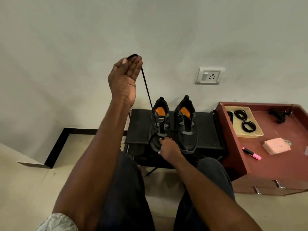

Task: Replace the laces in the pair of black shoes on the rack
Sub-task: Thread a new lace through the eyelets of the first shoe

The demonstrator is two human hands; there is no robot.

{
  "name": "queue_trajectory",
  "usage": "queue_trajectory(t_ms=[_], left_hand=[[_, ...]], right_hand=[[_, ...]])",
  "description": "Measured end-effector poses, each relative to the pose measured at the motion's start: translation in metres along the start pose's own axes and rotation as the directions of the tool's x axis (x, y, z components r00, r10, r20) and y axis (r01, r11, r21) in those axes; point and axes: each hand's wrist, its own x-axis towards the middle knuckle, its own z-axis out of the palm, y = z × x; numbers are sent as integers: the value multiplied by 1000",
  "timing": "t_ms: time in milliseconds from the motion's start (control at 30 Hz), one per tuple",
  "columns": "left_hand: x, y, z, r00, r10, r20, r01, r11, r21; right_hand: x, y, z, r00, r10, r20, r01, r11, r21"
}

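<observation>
Two black shoes with orange insoles stand side by side on the black rack (140, 127). My left hand (125, 77) is raised high above the rack and pinches a black lace (147, 90), which runs taut down into an eyelet of the left shoe (160, 124). My right hand (168, 147) rests on the toe of the left shoe and grips it. The right shoe (186, 125) stands untouched, with a loose lace across its lower eyelets.
A reddish cabinet (273, 164) stands right of the rack. On it lie a beige tray (255, 130) with several coiled black laces, a pink box (276, 148), a pink marker (251, 153) and a dark bundle (278, 114). A wall socket (209, 75) sits above.
</observation>
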Motion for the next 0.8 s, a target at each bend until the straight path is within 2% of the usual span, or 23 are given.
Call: queue_trajectory(t_ms=[100, 167, 200, 267, 300, 367, 433, 467, 500, 567, 633, 700, 800], left_hand=[[1, -6, -1, 996, 38, -86, -31, 996, 85], [1, -25, -29, 970, 79, -231, -12, 959, 281], [1, -37, -47, 936, 117, -331, 43, 898, 438], [-3, -62, -86, 852, 155, -499, 299, 640, 708], [-8, -75, -102, 825, 118, -553, 428, 507, 748], [-18, -99, -128, 774, -132, -619, 626, 300, 720], [-29, -117, -140, 649, -367, -667, 743, 114, 660], [-32, -125, -147, 603, -416, -681, 768, 69, 637], [-32, -131, -152, 595, -427, -681, 777, 85, 624], [-29, -144, -159, 616, -402, -677, 778, 179, 602], [-27, -151, -161, 624, -386, -680, 778, 218, 590], [-25, -155, -161, 598, -413, -687, 799, 246, 548], [-17, -158, -164, 525, -445, -726, 851, 279, 445]], right_hand=[[2, 0, -7, 1000, -6, -5, 6, 1000, -10], [3, 0, -12, 1000, -7, -2, 7, 1000, 2], [3, -1, -14, 1000, -7, 7, 7, 1000, -1], [4, -1, -15, 1000, 5, 20, -5, 1000, -2], [4, -1, -15, 1000, 8, 5, -8, 1000, 3], [4, 0, -14, 999, 4, -33, -4, 1000, 5], [4, 0, -14, 999, 11, -37, -11, 1000, 9], [4, 1, -14, 999, 16, -35, -16, 1000, 13], [4, 1, -14, 999, 19, -33, -18, 1000, 17], [3, 1, -13, 999, 18, -39, -17, 1000, 13], [4, 1, -12, 999, 18, -43, -17, 1000, 14], [5, 0, -12, 999, 14, -46, -13, 1000, 13], [4, -1, -12, 999, 5, -48, -4, 1000, 9]])
